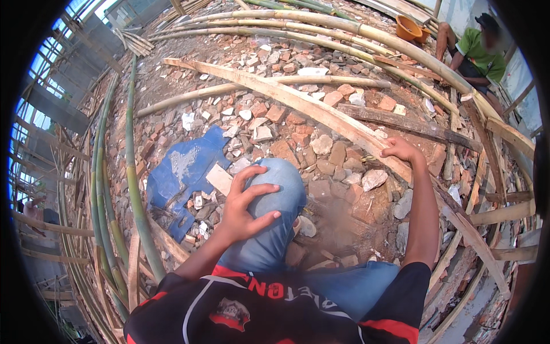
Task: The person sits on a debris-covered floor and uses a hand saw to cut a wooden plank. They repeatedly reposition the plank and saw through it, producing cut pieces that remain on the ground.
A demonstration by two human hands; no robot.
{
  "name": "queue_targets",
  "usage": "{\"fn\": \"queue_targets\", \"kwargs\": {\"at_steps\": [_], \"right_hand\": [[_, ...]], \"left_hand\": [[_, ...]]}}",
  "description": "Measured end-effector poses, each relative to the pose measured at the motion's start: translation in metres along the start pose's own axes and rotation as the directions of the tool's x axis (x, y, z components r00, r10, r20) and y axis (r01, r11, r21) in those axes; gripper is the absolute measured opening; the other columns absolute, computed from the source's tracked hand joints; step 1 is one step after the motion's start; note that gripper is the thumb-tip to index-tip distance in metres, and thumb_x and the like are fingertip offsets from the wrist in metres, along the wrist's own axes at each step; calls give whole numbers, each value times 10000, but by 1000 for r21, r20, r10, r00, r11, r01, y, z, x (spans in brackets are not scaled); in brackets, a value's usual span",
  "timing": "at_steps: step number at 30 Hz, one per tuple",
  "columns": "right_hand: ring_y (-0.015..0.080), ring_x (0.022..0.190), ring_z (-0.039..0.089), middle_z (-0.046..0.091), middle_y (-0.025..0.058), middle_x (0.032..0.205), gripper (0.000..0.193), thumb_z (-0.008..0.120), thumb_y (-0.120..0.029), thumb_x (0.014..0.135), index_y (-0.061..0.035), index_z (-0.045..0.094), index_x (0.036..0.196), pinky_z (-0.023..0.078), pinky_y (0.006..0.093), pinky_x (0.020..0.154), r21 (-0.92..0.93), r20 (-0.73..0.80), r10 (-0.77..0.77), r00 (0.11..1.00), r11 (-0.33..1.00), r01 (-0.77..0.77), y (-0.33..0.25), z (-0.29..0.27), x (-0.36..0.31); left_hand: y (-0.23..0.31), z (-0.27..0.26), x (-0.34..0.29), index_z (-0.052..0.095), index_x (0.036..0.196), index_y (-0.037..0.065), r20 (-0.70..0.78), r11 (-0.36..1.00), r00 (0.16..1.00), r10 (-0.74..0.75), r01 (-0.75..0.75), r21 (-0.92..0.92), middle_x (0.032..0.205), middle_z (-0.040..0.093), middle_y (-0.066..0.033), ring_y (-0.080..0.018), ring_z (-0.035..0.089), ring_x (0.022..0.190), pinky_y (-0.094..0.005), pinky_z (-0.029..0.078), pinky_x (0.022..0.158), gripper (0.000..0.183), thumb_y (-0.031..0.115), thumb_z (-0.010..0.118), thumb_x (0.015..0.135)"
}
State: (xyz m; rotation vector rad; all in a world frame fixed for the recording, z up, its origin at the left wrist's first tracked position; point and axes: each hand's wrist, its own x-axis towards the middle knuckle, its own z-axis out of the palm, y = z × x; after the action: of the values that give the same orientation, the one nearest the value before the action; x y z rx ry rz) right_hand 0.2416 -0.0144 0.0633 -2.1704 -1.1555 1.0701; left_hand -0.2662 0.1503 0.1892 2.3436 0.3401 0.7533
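My left hand (247,202) rests on my raised knee (278,186) in blue jeans, its fingers spread, holding nothing. Off to the right, my right hand (402,151) grips the edge of a long, pale wooden plank (306,106). The plank slants from the upper left down toward my right side, crossing over a bamboo pole (195,96). Some of my right fingers are hidden behind the wood. Beside my knee lies a torn blue plastic sheet (209,150) with grey powder on it.
Broken bricks and rubble (275,114) cover the ground. Green bamboo poles (133,143) run along the left, and long poles (321,23) arch across the back. A dark weathered beam (409,123) lies to the right. A person in green (478,54) sits at the far right, near an orange bucket (407,27).
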Motion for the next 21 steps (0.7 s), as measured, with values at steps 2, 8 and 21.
{"fn": "queue_targets", "kwargs": {"at_steps": [2,8,21], "right_hand": [[190,861,639,724,82,930,433,790,-311,709,-1,730,1004,485,340,788,-115,20,37,999,993,-34,-3,0,-8],[268,765,655,728,132,838,403,746,-336,668,-29,742,930,496,414,700,-132,42,-71,997,988,76,-43,30,-32],[348,988,715,749,198,1065,529,828,-452,682,-17,778,978,569,450,859,-384,5,-21,1000,923,22,-49,69,-47]], "left_hand": [[2,5,5,735,1173,121,18,1000,1000,-4,4,6,1404,519,-204,-401,494,1339,-513,396,1122,505,238,874,702],[4,11,-4,691,1187,96,-14,999,1000,-6,6,38,1408,517,-214,-407,469,1361,-536,356,1140,507,251,847,730],[0,10,-3,649,1210,70,-28,996,999,40,-38,87,1441,506,-211,-419,431,1395,-548,310,1155,485,348,771,831]]}}
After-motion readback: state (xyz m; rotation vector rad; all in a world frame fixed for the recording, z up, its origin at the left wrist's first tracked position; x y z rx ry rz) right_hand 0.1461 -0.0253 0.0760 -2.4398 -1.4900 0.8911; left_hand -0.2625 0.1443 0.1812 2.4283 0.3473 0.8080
